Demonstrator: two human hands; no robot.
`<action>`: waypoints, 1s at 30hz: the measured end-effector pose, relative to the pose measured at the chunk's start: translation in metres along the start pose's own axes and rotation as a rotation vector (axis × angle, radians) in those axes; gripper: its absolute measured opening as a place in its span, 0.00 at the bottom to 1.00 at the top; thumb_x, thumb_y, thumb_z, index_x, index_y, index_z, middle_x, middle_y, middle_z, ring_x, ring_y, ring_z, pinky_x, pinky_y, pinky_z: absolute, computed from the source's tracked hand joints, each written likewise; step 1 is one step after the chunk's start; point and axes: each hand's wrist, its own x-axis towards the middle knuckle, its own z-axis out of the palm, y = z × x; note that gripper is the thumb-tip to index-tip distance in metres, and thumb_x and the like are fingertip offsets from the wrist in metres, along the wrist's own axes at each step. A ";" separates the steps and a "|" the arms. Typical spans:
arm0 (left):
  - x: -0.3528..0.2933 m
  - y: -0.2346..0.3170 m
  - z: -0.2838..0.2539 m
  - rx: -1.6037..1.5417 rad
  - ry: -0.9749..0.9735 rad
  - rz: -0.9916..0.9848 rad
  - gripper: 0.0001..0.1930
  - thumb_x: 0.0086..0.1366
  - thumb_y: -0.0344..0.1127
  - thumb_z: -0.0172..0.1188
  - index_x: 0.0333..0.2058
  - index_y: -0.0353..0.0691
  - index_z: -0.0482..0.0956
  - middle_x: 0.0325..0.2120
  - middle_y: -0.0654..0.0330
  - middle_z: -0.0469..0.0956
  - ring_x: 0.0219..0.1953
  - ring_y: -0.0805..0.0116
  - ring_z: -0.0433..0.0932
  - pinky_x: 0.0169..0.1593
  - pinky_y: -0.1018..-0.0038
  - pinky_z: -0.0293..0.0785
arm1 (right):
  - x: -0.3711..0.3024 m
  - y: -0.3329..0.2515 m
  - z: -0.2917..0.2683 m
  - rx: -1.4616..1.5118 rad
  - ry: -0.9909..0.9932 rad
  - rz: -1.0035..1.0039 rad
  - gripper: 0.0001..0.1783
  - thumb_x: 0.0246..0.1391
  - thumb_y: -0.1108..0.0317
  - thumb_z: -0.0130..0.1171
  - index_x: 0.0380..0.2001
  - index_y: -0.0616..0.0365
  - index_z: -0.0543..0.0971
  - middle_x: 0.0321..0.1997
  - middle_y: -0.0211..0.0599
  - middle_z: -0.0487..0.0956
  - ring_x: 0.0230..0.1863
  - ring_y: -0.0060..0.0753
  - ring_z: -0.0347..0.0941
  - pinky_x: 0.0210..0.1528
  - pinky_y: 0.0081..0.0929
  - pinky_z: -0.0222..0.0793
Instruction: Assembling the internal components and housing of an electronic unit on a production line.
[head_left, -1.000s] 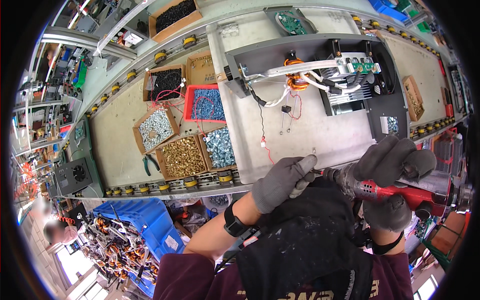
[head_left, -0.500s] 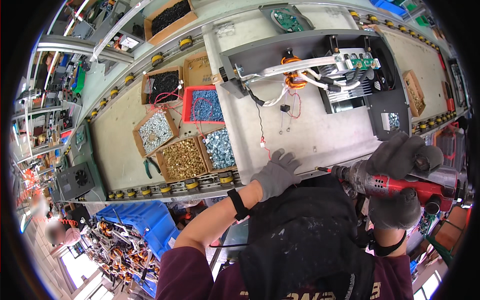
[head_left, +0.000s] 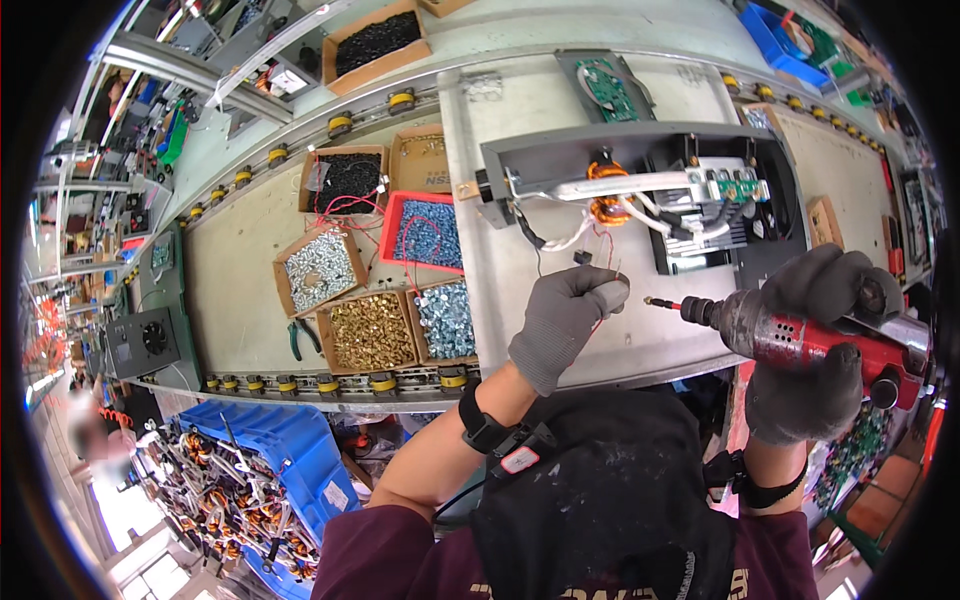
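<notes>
A cardboard box [head_left: 421,158] up and left of the left hand [head_left: 565,325] has dark letters [head_left: 438,181]. The shirt [head_left: 375,550] below has pale ones. Down left, a white label [head_left: 338,495] on the blue bin [head_left: 303,447] is too tiny to read.

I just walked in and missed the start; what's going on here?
A person's gloved right hand holds a red power driver, its bit pointing toward the left hand but apart from it. The left hand seems to pinch thin wiring over the pale tray, near an open dark chassis.
</notes>
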 end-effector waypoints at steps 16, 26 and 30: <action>0.048 0.031 -0.024 -0.322 0.103 -0.136 0.10 0.62 0.35 0.58 0.32 0.32 0.79 0.24 0.63 0.76 0.27 0.78 0.71 0.35 0.81 0.67 | 0.083 0.084 0.047 -0.016 -0.086 -0.030 0.23 0.47 0.59 0.59 0.45 0.56 0.67 0.29 0.33 0.61 0.32 0.33 0.59 0.33 0.31 0.61; 0.065 0.024 -0.027 -0.342 0.149 -0.147 0.10 0.61 0.36 0.58 0.28 0.35 0.79 0.21 0.64 0.75 0.23 0.79 0.68 0.31 0.80 0.64 | 0.094 0.113 0.049 -0.082 -0.194 -0.086 0.23 0.47 0.62 0.60 0.46 0.56 0.66 0.33 0.39 0.67 0.33 0.38 0.68 0.34 0.36 0.69; 0.066 0.023 -0.027 -0.300 0.129 -0.163 0.10 0.61 0.37 0.58 0.26 0.36 0.79 0.19 0.65 0.74 0.22 0.80 0.67 0.28 0.80 0.63 | 0.093 0.112 0.051 -0.189 -0.226 -0.143 0.21 0.48 0.59 0.60 0.43 0.55 0.67 0.27 0.37 0.66 0.28 0.37 0.67 0.30 0.35 0.68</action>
